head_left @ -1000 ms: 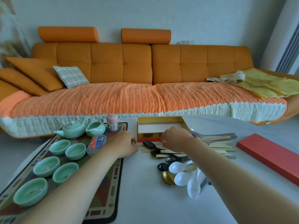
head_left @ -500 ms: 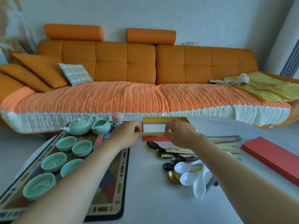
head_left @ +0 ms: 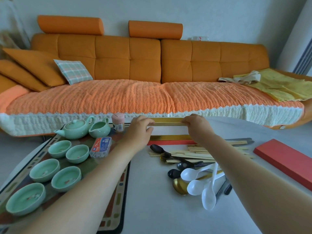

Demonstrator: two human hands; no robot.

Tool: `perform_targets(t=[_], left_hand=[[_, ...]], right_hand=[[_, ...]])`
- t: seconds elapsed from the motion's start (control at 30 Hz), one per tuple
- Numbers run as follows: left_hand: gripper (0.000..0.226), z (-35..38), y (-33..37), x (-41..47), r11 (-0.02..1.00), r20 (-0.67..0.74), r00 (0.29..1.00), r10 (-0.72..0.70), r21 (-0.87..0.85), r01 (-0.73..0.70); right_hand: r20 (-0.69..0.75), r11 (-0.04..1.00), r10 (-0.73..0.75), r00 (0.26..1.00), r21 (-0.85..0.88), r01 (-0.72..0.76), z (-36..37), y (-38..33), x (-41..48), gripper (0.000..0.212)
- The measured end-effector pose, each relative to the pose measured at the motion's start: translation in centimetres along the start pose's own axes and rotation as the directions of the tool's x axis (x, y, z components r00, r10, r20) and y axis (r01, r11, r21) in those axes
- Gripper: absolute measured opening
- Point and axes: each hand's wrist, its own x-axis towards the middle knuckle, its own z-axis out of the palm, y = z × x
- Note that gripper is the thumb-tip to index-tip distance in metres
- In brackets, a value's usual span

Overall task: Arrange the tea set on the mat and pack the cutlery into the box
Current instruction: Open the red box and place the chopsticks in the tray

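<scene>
Holding one bundle of wooden chopsticks [head_left: 167, 123], level, with a hand at each end, above the far side of the box [head_left: 168, 142].

- Left hand [head_left: 141, 128]: fingers curled, pinching the bundle's left end.
- Right hand [head_left: 196, 125]: fingers curled, pinching the bundle's right end.
- Box: open, red outside, gold inner walls, pale floor; stands at the far part of the white tabletop [head_left: 152, 208]. Whether the bundle touches its far wall cannot be told.
- Loose chopsticks [head_left: 194, 154]: a scattered heap on the tabletop, just in front of the box.
- Spoons: three white plastic spoons [head_left: 199, 183], a gold spoon [head_left: 179, 186] and several dark spoons [head_left: 157, 148], mixed with the heap and nearer the camera.
- Red lid [head_left: 283, 161]: flat on the tabletop, well to the right of the box.
- Mat [head_left: 118, 208]: patterned, dark-edged, left of the box. It carries a green teapot [head_left: 76, 129], a green pitcher [head_left: 99, 130] beside it, and five green cups [head_left: 45, 169] in front.
- Also on the mat: a small pink-capped jar [head_left: 118, 123] and a clear packet [head_left: 101, 146].
- Orange sofa [head_left: 128, 61] behind.
</scene>
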Motion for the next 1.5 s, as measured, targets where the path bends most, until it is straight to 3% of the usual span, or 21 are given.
perform_targets(t=[0.17,0.27,0.53,0.8,0.97,1.1,1.2,1.3,1.37,1.5], left_hand=[[0.042,1.4,0.8,-0.3,0.991,0.177,0.984,-0.017,0.133,-0.006],[0.046,1.6,1.3,-0.3,0.988,0.242,0.970,0.011,0.149,-0.048],[0.044,2.5,1.4,-0.4,0.952,0.324,0.941,0.095,0.246,-0.181],[0.040,0.8,3.2,-2.0,0.988,0.394,0.918,-0.051,0.153,-0.011],[0.040,-0.3,3.5,-3.3,0.981,0.427,0.900,-0.087,0.193,0.003],[0.050,-1.6,4.3,-3.8,0.954,0.381,0.921,-0.079,0.296,-0.040],[0.042,-1.8,5.5,-3.3,0.964,0.283,0.959,0.023,0.248,-0.097],[0.027,-0.6,7.6,-3.0,0.966,0.184,0.970,0.157,0.178,-0.190],[0.026,0.7,9.4,-3.1,0.971,0.229,0.956,0.183,0.110,-0.213],[0.031,3.4,11.4,-3.2,0.967,0.457,0.876,0.154,0.113,-0.230]], right_hand=[[0.047,0.987,0.087,0.995,-0.139,-0.080,0.5,0.7,0.6,0.050],[0.108,0.989,0.127,0.986,-0.096,-0.116,0.4,1.2,0.8,0.046],[0.279,0.992,-0.080,0.957,-0.068,0.103,-0.5,-0.1,-1.8,0.041],[0.430,0.996,-0.078,0.900,-0.003,0.088,-2.6,-1.6,-5.1,0.052],[0.443,0.998,-0.066,0.894,0.021,0.063,-3.7,-2.0,-6.7,0.060],[0.292,0.990,-0.029,0.956,0.142,-0.013,-5.3,-1.1,-7.3,0.056],[0.176,0.995,0.019,0.984,0.095,-0.036,-6.9,1.2,-7.3,0.047],[0.164,0.998,0.050,0.985,-0.033,-0.045,-7.8,3.9,-7.7,0.033],[0.238,0.993,0.053,0.970,-0.113,-0.026,-8.1,5.0,-8.4,0.032],[0.321,0.996,0.023,0.947,-0.090,0.007,-8.4,5.5,-9.6,0.034]])
